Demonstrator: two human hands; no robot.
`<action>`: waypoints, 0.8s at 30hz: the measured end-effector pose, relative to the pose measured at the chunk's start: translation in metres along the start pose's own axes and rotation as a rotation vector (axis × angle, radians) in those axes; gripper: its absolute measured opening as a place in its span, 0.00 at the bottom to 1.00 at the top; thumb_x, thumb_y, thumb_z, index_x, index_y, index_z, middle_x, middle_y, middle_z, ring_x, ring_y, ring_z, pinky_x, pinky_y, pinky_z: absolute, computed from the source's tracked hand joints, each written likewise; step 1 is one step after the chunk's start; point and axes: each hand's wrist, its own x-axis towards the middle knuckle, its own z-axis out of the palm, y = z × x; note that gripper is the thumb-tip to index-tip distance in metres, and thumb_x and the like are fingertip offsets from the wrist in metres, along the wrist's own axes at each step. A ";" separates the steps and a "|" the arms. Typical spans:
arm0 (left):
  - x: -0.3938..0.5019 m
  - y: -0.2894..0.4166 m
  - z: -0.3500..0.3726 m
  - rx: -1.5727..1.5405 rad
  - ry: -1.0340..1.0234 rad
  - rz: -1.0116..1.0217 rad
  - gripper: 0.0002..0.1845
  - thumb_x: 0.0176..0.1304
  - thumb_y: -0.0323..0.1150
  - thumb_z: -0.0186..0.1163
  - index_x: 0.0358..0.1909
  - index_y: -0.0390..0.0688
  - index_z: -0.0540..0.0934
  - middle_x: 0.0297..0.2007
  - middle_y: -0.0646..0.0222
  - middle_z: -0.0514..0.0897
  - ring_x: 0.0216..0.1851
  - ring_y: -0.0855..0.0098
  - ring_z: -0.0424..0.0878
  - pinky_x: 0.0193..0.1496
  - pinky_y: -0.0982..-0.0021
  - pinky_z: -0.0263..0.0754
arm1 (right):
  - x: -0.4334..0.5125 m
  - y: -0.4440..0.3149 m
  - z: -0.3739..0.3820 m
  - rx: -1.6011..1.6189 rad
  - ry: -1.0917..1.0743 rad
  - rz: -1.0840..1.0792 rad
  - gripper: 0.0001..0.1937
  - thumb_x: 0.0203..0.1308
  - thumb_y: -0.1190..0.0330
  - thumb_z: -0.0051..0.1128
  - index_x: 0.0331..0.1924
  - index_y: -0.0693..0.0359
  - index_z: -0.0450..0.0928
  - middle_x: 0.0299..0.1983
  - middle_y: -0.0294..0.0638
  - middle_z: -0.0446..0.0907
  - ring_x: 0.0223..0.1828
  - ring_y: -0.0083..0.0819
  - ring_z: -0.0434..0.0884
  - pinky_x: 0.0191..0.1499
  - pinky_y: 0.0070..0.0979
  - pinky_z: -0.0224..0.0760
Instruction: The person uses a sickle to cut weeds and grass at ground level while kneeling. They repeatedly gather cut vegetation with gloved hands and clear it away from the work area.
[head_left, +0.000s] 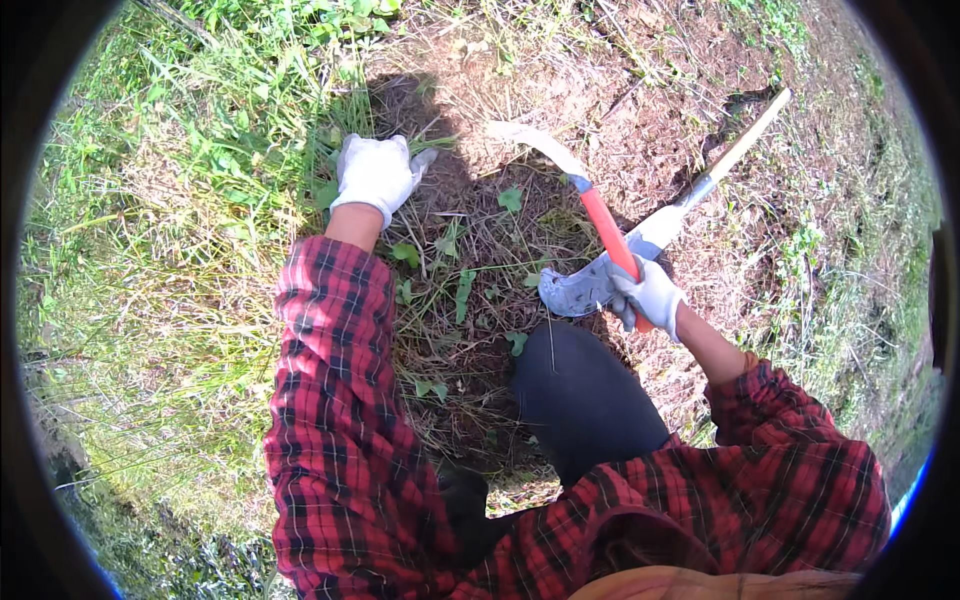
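My left hand (379, 176), in a white glove, has its fingers curled around a tuft of green grass (352, 112) at the edge of the weeds. Its thumb points right, beside a few stems. My right hand (649, 296), also gloved, grips the orange handle of a sickle (607, 225). The sickle's curved blade (544, 146) reaches up and left over the soil, its tip lost in bright light. Beneath that hand, a billhook (581, 289) with a hooked metal blade lies on the ground, its wooden handle (750, 135) pointing to the upper right.
Dense grass and weeds (195, 172) cover the left side. Dry cut stalks and leaves (465, 247) lie between my hands. Brown soil with dry litter (660, 97) stretches across the upper right. My dark-clad knee (589, 397) is just below the billhook's blade.
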 end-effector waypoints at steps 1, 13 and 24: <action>-0.017 0.013 0.001 -0.025 0.033 0.062 0.30 0.61 0.59 0.43 0.27 0.40 0.77 0.18 0.58 0.81 0.23 0.59 0.80 0.37 0.61 0.70 | -0.032 0.015 -0.007 -0.088 0.070 0.017 0.13 0.62 0.62 0.50 0.43 0.62 0.68 0.19 0.36 0.73 0.10 0.21 0.71 0.11 0.19 0.66; -0.097 0.022 0.043 -0.016 0.373 0.120 0.24 0.55 0.55 0.55 0.16 0.45 0.72 0.10 0.64 0.75 0.14 0.63 0.74 0.29 0.62 0.68 | 0.091 -0.135 0.060 0.239 -0.048 -0.234 0.14 0.60 0.58 0.53 0.31 0.63 0.70 0.14 0.32 0.68 0.10 0.21 0.67 0.14 0.22 0.67; -0.099 0.021 0.060 -0.062 0.424 0.101 0.25 0.56 0.56 0.54 0.16 0.44 0.74 0.11 0.63 0.75 0.15 0.63 0.76 0.27 0.65 0.68 | -0.007 -0.020 0.016 -0.182 0.082 0.060 0.13 0.62 0.59 0.50 0.38 0.61 0.68 0.15 0.34 0.70 0.10 0.22 0.69 0.14 0.20 0.64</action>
